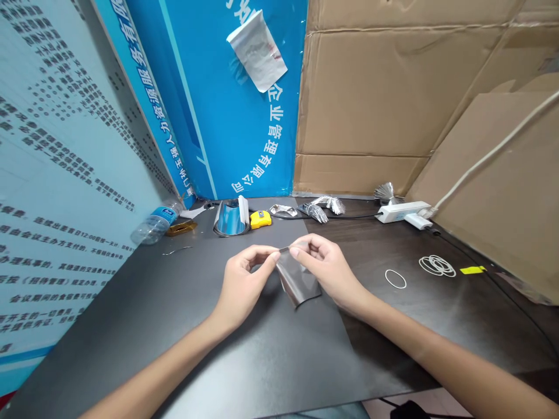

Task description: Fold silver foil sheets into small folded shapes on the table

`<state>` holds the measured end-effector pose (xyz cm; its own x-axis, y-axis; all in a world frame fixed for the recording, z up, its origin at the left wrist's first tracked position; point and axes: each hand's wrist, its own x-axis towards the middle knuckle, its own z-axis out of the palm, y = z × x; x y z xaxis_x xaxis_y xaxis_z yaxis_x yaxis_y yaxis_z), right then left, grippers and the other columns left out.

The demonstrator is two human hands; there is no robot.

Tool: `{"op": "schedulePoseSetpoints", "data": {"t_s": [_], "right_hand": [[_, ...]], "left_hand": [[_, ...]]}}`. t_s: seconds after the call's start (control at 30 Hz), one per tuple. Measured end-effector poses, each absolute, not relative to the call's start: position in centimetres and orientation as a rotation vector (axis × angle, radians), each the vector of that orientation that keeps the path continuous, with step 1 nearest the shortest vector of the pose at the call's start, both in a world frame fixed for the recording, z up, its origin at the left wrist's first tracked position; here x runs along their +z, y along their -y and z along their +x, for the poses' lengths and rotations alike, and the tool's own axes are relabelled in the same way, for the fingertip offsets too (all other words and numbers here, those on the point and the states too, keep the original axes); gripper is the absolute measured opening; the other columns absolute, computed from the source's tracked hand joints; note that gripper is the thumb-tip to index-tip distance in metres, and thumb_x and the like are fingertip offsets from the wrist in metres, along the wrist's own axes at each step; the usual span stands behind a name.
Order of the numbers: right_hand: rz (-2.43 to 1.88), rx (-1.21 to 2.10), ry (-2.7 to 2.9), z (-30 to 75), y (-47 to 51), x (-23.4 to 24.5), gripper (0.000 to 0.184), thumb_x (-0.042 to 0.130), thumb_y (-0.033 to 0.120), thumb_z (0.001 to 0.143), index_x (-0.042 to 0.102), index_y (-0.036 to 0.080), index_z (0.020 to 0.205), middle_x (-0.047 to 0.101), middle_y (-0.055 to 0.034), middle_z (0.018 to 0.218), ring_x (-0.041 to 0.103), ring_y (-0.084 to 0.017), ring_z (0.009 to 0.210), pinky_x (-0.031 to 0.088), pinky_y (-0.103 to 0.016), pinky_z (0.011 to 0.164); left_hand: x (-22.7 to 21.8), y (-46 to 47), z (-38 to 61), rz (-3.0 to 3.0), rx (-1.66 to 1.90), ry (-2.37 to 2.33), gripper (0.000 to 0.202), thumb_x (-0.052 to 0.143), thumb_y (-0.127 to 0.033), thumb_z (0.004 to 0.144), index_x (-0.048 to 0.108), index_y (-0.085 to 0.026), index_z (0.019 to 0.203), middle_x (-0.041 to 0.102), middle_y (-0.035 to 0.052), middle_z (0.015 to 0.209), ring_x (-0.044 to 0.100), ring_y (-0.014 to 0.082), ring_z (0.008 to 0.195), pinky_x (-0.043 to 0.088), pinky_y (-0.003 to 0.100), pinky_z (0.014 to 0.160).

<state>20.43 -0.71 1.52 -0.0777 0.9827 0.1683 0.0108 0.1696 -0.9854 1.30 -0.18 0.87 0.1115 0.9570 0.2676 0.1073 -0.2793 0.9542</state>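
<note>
I log the left hand (247, 282) and right hand (325, 272) pinched shut on the top edge of a dark foil sheet (297, 280) (so it hangs free).

The thin sheet of dark metallic film (297, 282) looks smooth and glossy, the crinkled silver foil (317, 212) bright, and the water bottle (154, 227) clear plastic, while the black mat (262, 355) is matt, the desk (393, 297) dark wood-grained, and the cardboard (362, 99) dull brown paper.
</note>
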Motion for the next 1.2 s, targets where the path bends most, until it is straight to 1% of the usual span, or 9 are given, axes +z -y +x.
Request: {"op": "schedulePoseSetpoints", "data": {"t_s": [0.03,0.1,0.2,0.33,0.47,0.6,0.77,0.97,1.2], "right_hand": [[-1.067,1.137,1.330,20.44,0.65,1.63,0.027,0.077,0.046,0.087,0.071,0.021,0.090,0.065,-0.0008,0.082,0.057,-0.016,0.074,0.044,-0.029,0.067],[-1.080,1.172,1.289,20.46,0.53,1.81,0.029,0.079,0.048,0.085,0.073,0.020,0.090,0.064,-0.0008,0.081,0.055,-0.016,0.072,0.042,-0.029,0.065],[-1.065,1.216,1.257,20.46,0.43,1.92,0.030,0.081,0.048,0.082,0.075,0.020,0.091,0.067,-0.0017,0.084,0.056,-0.016,0.075,0.044,-0.029,0.069],[-1.051,1.233,1.242,20.45,0.39,1.93,0.031,0.083,0.048,0.080,0.076,0.020,0.091,0.068,-0.0017,0.082,0.057,-0.016,0.074,0.045,-0.030,0.070],[-1.039,1.244,1.236,20.45,0.37,1.94,0.031,0.084,0.048,0.079,0.077,0.020,0.092,0.068,-0.0018,0.081,0.058,-0.016,0.074,0.046,-0.031,0.071],[-1.019,1.249,1.237,20.49,0.36,1.89,0.030,0.084,0.046,0.080,0.077,0.020,0.092,0.070,-0.0025,0.085,0.059,-0.016,0.076,0.046,-0.030,0.072],[-1.044,1.245,1.246,20.52,0.41,1.89,0.029,0.083,0.047,0.081,0.077,0.021,0.092,0.069,-0.0017,0.083,0.058,-0.016,0.073,0.045,-0.030,0.068],[-1.044,1.232,1.256,20.52,0.29,1.89,0.031,0.083,0.049,0.080,0.077,0.021,0.091,0.068,-0.0019,0.082,0.058,-0.016,0.072,0.046,-0.030,0.067],[-1.023,1.252,1.251,20.58,0.20,1.70,0.030,0.083,0.047,0.081,0.078,0.020,0.092,0.070,-0.0022,0.085,0.059,-0.016,0.075,0.046,-0.030,0.071]], "left_hand": [[0.89,0.15,1.30,1.540,1.276,-1.086,0.025,0.077,-0.042,0.090,0.079,-0.018,0.095,0.081,0.0064,0.097,0.074,0.0211,0.089,0.058,0.030,0.085],[0.93,0.10,1.30,1.526,1.278,-1.087,0.025,0.078,-0.042,0.090,0.079,-0.018,0.096,0.081,0.0067,0.098,0.074,0.0212,0.090,0.058,0.030,0.085],[0.93,0.05,1.31,1.508,1.287,-1.080,0.026,0.079,-0.042,0.089,0.080,-0.018,0.096,0.081,0.0071,0.099,0.074,0.0210,0.090,0.058,0.030,0.085],[0.89,-0.06,1.32,1.484,1.296,-1.076,0.028,0.080,-0.043,0.087,0.080,-0.017,0.095,0.081,0.0081,0.098,0.075,0.0218,0.089,0.058,0.031,0.085],[0.92,-0.13,1.32,1.470,1.298,-1.080,0.028,0.081,-0.043,0.086,0.080,-0.016,0.094,0.081,0.0082,0.096,0.074,0.0215,0.088,0.059,0.031,0.083],[0.98,-0.13,1.27,1.463,1.293,-1.074,0.026,0.081,-0.042,0.086,0.079,-0.017,0.094,0.081,0.0076,0.096,0.074,0.0206,0.088,0.058,0.029,0.083],[1.02,-0.13,1.24,1.465,1.283,-1.077,0.026,0.081,-0.042,0.086,0.079,-0.017,0.093,0.081,0.0079,0.095,0.074,0.0212,0.087,0.059,0.030,0.083],[1.00,-0.18,1.14,1.456,1.284,-1.076,0.026,0.082,-0.042,0.085,0.080,-0.017,0.092,0.081,0.0073,0.095,0.074,0.0210,0.087,0.059,0.030,0.082],[1.21,-0.21,1.07,1.462,1.280,-1.095,0.026,0.082,-0.042,0.085,0.080,-0.017,0.091,0.081,0.0072,0.093,0.074,0.0205,0.085,0.059,0.030,0.081]]}}
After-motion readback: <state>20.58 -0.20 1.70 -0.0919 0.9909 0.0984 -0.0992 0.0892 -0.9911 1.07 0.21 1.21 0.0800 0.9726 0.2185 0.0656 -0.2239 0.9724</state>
